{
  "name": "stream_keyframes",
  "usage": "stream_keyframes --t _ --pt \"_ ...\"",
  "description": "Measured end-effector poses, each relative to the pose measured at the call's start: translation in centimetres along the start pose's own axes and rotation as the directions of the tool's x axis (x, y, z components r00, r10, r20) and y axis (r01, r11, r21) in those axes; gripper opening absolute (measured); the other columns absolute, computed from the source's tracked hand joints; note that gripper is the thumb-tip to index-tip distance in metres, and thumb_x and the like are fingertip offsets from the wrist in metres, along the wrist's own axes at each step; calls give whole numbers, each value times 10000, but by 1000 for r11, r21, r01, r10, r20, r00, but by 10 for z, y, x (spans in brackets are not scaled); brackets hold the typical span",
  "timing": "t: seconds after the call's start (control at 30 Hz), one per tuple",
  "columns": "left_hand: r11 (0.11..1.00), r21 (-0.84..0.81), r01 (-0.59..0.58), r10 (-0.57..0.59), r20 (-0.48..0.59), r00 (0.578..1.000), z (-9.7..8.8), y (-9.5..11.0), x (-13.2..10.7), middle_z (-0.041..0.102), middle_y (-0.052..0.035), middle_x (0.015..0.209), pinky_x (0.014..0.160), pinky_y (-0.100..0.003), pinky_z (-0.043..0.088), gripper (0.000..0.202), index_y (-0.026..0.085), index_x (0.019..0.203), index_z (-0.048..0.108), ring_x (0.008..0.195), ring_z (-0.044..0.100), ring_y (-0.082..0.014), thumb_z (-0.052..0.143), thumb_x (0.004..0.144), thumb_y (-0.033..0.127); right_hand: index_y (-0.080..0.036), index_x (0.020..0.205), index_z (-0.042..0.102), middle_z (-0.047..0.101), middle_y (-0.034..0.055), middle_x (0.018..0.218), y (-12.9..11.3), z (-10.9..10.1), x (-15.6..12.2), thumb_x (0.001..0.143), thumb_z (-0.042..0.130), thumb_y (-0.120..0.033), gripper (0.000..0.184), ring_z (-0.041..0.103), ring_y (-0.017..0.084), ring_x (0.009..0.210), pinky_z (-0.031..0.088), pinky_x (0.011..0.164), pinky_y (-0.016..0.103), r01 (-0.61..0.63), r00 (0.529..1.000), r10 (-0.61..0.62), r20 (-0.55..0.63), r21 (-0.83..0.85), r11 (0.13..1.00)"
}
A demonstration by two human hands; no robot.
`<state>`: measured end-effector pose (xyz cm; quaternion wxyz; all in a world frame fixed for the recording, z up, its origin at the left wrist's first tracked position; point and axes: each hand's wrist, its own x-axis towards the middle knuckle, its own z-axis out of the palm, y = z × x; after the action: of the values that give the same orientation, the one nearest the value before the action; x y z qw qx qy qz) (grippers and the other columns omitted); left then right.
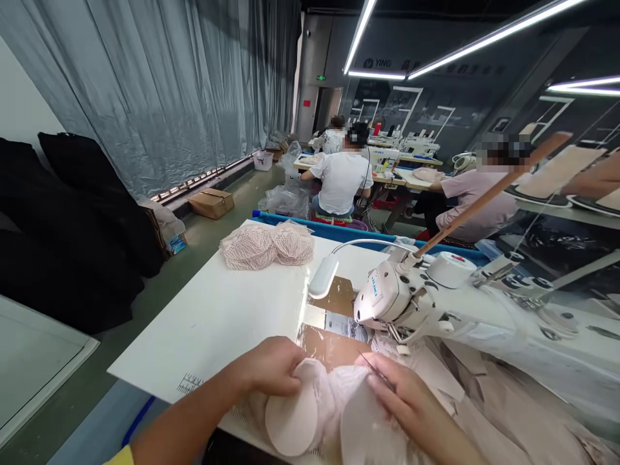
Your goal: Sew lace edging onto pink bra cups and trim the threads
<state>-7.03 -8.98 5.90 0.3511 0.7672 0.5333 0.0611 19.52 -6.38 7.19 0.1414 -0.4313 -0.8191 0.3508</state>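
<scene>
A pale pink bra (320,400) with two moulded cups hangs between my hands at the table's front edge. My left hand (276,365) is closed on the top of the left cup, thumb in front. With my right hand (402,397) I pinch the right cup's upper edge. A thin, dark, pointed tool (372,368) also sits in those fingers; its exact kind is hard to make out. Just beyond stands a white sewing machine (387,294), its needle area apart from the bra. More pale fabric (465,374) lies under and right of the machine arm.
Lace bra cups (266,245) lie at the back of the white table (217,316). A lamp (324,274) on a bent neck lights the machine bed. A wooden rod (494,194) slants above the machine. Co-workers sit at machines ahead; a cardboard box (212,203) is on the floor.
</scene>
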Motion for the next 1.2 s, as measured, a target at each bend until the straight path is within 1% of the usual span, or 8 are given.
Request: stream_keyframes --t 0.13,0.2,0.33,0.43,0.63,0.9,1.03,1.2 --pt "978 186 94 -55 -206 977 -31 -25 -24 601 -28 808 597 -261 360 39 195 726 489 731 571 -204 466 720 165 -248 838 533 641 6 741 -22 33 43 967 330 -337 256 609 185 654 495 664 311 51 996 -66 67 202 978" --pt "954 241 177 -86 -348 933 -57 -39 -28 613 -50 872 660 -291 401 100 198 813 499 785 589 -224 410 783 163 -247 948 579 668 37 912 -36 46 75 957 375 -344 226 637 203 849 506 779 325 152 988 -142 -58 225 962" --pt "907 304 290 39 -749 662 -122 -67 -14 602 -123 1111 813 -364 443 113 192 883 476 1037 566 -274 384 828 158 -214 1163 541 616 109 1191 -64 50 153 957 369 -405 330 558 237 1138 420 1009 401 376 842 -250 -478 188 907" --pt "889 375 264 219 -853 474 -160 -91 11 483 -137 1343 1039 -389 341 154 190 891 472 1320 373 -257 376 818 93 -189 1288 457 546 129 1288 -70 42 210 969 319 -383 398 490 227 1233 353 1077 397 426 774 -302 -556 105 899" --pt "907 351 234 81 -690 720 -149 -139 61 519 -152 1327 1018 -442 390 318 157 1060 519 1254 458 -307 579 754 220 -129 1202 535 574 170 1237 -44 48 241 932 299 -233 374 513 287 1200 400 1010 453 300 882 -298 -366 -54 953" --pt "937 346 46 166 -559 812 -116 -128 54 453 -113 1427 1120 -449 275 579 163 1313 481 1340 363 -327 515 826 474 -216 876 628 686 27 853 -26 40 66 777 510 -117 182 621 183 772 455 680 256 205 978 -192 85 -200 958" --pt "995 102 -6 28 -218 976 -94 -82 36 561 -60 1332 849 -353 506 537 234 1258 574 1141 558 -321 510 829 551 -233 920 625 705 19 822 0 13 -11 849 522 -217 126 638 177 719 419 602 234 -153 984 129 -121 -214 965" --pt "984 -114 -137 153 145 978 -38 1 32 634 -39 1214 827 -274 490 375 269 1172 628 1072 589 -247 558 826 395 -160 1090 600 727 124 811 58 -6 -52 864 547 -264 254 666 252 681 378 549 279 -491 847 297 -441 -434 755"
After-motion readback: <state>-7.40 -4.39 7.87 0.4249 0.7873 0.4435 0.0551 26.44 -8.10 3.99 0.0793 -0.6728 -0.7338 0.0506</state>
